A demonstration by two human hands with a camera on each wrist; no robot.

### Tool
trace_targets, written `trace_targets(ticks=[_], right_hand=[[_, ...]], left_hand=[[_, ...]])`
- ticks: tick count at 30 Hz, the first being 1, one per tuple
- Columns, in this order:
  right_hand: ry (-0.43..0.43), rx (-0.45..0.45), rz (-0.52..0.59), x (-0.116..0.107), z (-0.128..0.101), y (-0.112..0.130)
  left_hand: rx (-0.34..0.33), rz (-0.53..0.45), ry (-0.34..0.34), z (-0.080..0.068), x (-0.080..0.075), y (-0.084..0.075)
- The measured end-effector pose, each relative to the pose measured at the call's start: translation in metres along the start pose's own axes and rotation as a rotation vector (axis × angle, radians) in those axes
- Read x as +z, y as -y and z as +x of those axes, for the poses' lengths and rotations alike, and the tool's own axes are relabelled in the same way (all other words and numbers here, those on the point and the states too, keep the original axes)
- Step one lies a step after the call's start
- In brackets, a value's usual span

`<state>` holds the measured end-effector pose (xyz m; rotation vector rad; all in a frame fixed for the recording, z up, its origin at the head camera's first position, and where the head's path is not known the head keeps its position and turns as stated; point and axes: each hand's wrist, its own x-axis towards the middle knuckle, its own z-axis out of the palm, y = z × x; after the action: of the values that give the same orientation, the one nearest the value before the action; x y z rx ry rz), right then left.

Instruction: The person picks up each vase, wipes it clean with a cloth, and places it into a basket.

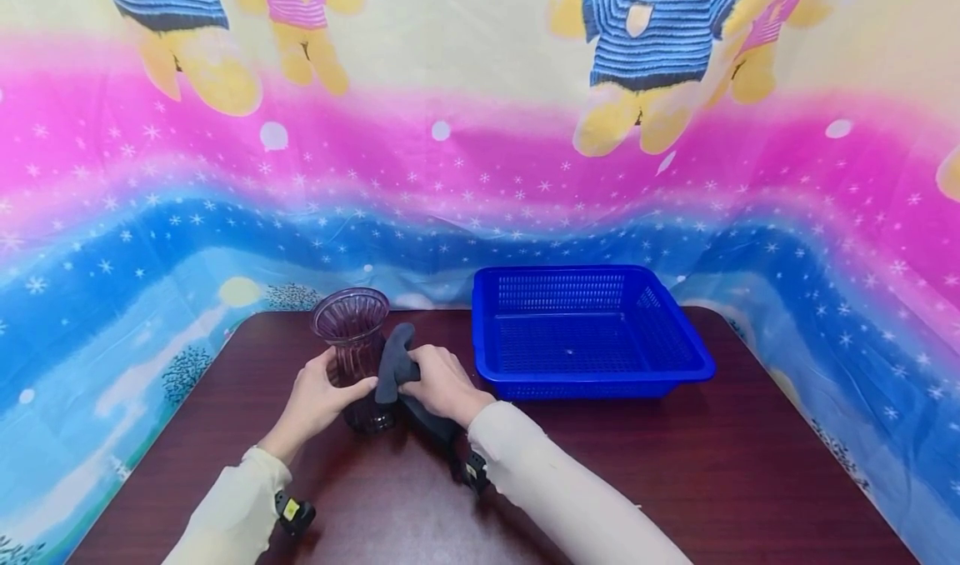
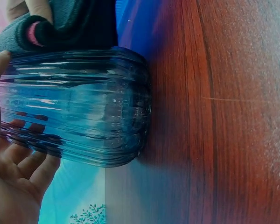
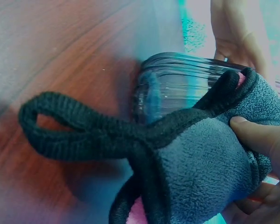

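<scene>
A ribbed, purple-tinted glass vase (image 1: 352, 323) with a flared rim stands on the table, left of the middle. Around its body, the fingers and thumb of my left hand (image 1: 318, 394) grip it. My right hand (image 1: 442, 382) pinches a dark grey cleaning cloth (image 1: 392, 369) against the vase's right side. In the right wrist view the folded cloth (image 3: 200, 163) shows black edging, a hanging loop and a bit of pink. The vase's base (image 2: 135, 107) meets the tabletop in the left wrist view. Part of the vase is hidden behind the cloth.
A blue plastic basket (image 1: 592, 377) with slotted walls sits at the back right of the dark red-brown wooden table (image 1: 637, 473). Behind the table hangs a colourful curtain (image 1: 465, 165) printed with bears. A small black device (image 1: 294, 513) is worn at the left wrist.
</scene>
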<state>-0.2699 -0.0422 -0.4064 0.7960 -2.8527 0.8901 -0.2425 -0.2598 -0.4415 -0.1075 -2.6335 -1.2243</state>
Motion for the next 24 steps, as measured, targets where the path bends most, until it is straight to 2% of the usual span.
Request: trace_targets(ticks=[6, 13, 24], right_hand=[[-0.006, -0.025, 0.016, -0.009, 0.004, 0.006], [-0.031, -0.077, -0.018, -0.019, 0.007, 0.013], [-0.041, -0.078, -0.051, -0.015, 0.004, 0.010]], left_hand=[[0.021, 0.004, -0.008, 0.001, 0.000, 0.000], [0.031, 0.016, -0.019, 0.003, 0.002, 0.003], [0.023, 0.009, -0.010, 0.002, 0.001, 0.003]])
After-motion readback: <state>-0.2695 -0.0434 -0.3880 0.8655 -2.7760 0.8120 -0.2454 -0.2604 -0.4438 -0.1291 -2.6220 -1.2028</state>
